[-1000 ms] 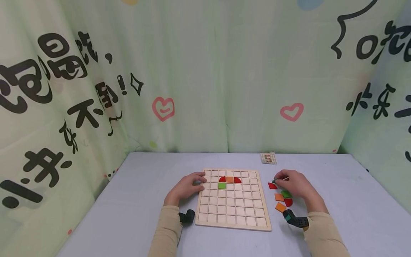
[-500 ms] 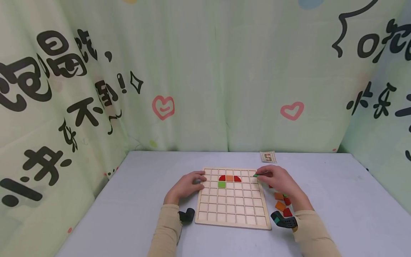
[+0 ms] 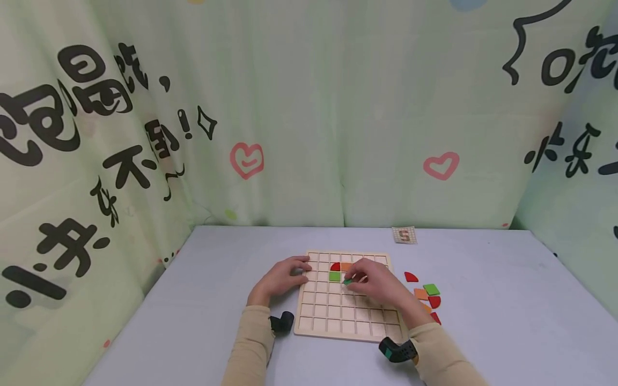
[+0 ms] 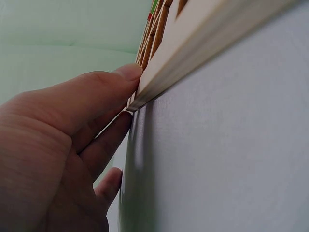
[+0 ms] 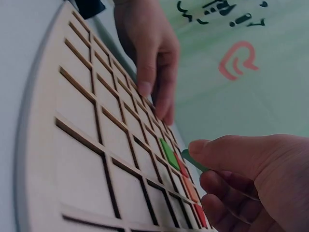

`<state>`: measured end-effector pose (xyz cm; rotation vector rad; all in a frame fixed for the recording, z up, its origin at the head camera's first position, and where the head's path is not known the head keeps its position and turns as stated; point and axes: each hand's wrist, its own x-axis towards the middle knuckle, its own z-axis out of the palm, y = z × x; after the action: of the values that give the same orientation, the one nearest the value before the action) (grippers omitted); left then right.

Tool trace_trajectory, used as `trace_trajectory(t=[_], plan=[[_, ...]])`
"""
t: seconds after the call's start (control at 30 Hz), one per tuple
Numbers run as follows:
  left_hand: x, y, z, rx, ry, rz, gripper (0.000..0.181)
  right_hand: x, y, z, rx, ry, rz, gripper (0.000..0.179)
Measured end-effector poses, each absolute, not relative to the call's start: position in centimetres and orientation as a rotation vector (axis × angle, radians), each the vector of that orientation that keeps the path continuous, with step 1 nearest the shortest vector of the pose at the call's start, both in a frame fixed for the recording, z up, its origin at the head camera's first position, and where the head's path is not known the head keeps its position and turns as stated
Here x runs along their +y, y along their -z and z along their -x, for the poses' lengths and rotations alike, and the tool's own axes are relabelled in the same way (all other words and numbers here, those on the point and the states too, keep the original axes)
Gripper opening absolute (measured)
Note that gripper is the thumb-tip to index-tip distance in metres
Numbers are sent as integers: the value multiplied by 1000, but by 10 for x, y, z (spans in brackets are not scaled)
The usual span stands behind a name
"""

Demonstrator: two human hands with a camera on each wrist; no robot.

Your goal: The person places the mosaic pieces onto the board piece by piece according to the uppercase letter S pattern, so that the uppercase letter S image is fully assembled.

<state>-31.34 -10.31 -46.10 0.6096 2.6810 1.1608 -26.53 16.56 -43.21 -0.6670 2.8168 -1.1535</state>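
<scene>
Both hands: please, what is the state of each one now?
Left hand: open, touching the wooden board.
Right hand: closed, pinching a green piece.

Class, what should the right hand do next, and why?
Probably lower the green piece into a cell beside the placed green square: the right hand pinches it above the board, while the left hand touches the board's edge.
</scene>
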Motion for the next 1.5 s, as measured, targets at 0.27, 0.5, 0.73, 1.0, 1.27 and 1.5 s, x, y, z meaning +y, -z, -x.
trace_trajectory(t=[0.27, 0.5, 0.73, 1.0, 1.27, 1.5], plan=[[-101, 461, 313, 2664, -1145, -643, 25, 147, 444, 263, 2824, 1113, 713, 9], [-102, 461, 315, 2671, -1142, -644, 25, 140, 444, 267, 2865, 1029, 728, 11], [-103, 460, 317, 2670, -1137, -635, 25, 135, 442, 271, 2873, 1022, 750, 8], [-104, 457, 318, 2681, -1134, -670, 26, 128, 441, 272, 2919, 955, 750, 11], [-105, 459, 318, 2681, -1130, -669, 26, 120, 443, 272, 2970, 898, 719, 15], [-105, 461, 317, 2682, -1132, -674, 25, 120, 442, 270, 2984, 863, 713, 13]])
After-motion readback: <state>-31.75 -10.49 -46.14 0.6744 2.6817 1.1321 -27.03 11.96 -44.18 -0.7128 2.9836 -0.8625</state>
